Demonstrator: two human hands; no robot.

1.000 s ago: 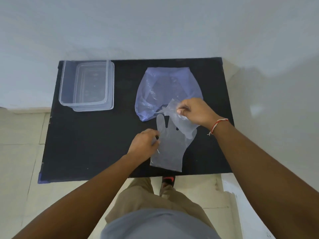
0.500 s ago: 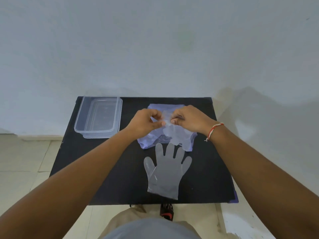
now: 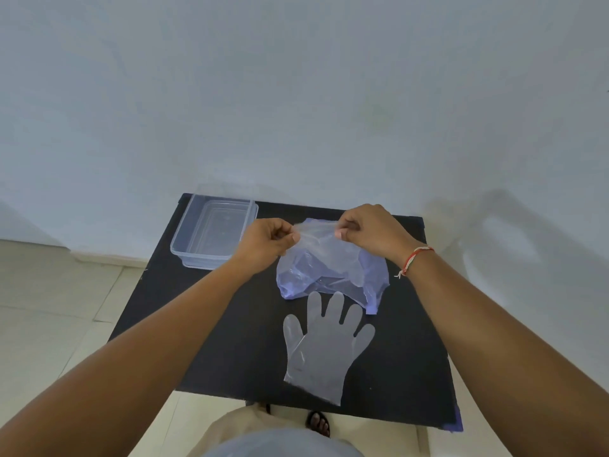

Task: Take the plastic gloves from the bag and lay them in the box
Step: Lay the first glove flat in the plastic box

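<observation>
On the black table point(image 3: 211, 341), both hands pinch the bag's point(image 3: 329, 275) far edge.

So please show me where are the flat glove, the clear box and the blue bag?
flat glove point(image 3: 321, 364), head view, on its palm.
clear box point(image 3: 179, 242), head view, on its left wall.
blue bag point(image 3: 316, 275), head view, on its crumpled middle.

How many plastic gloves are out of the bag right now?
2: one glove lies flat on the table's near side; both hands pinch the other above the bag. More may be hidden inside.
</observation>
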